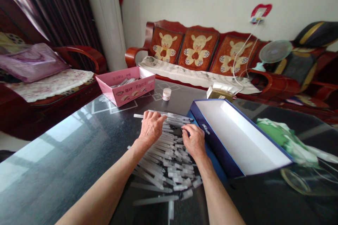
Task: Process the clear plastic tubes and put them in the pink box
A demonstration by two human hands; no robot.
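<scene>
Many translucent white pen barrels [150, 170] lie spread in a rough row on the dark table, with short white pen caps [181, 174] along their right ends. My left hand [152, 126] is over the far end of the row, its fingers curled down. One barrel [137, 115] sticks out to the left of these fingers; whether they grip it is hidden. My right hand [193, 139] is closed in a pinch near the right ends of the far barrels. A small dark bit shows at its fingertips, too small to name.
A pink box [129, 93] holding more pale pieces stands at the back left. Beside it is a small white cup [167, 94]. At right lies a blue box [219, 140] with white inside, then a tissue pack [220, 92] and a green-and-white bag [286, 140]. A sofa [179, 24] stands behind.
</scene>
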